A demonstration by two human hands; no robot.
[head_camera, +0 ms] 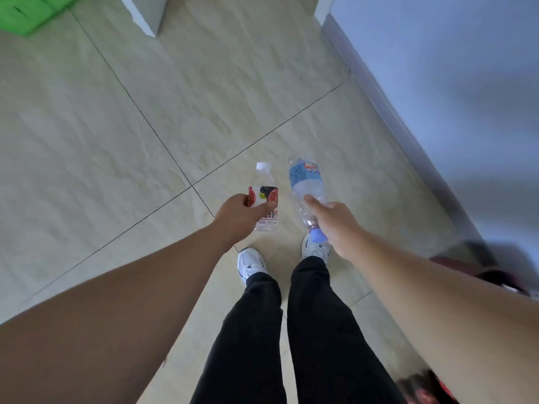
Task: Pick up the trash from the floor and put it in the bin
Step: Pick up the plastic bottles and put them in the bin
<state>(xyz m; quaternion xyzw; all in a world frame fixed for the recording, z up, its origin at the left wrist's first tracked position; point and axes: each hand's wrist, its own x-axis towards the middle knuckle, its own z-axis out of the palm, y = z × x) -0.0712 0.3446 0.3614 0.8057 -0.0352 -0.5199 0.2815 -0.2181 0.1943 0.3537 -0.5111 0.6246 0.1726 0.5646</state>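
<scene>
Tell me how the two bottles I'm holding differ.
The fruit-label bottle in the left hand has a white cap and points cap-away; the blue-label bottle in the right hand has a blue cap and points cap-toward you. The blue-label one looks longer. Both are clear plastic.

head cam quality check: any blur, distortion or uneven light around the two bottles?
Head view: both bottles, the fruit-label one and the blue-label one, are sharp at centre; lower-right corner smears with motion blur; wide-angle bends floor joints; right wall reads bluish.
</scene>
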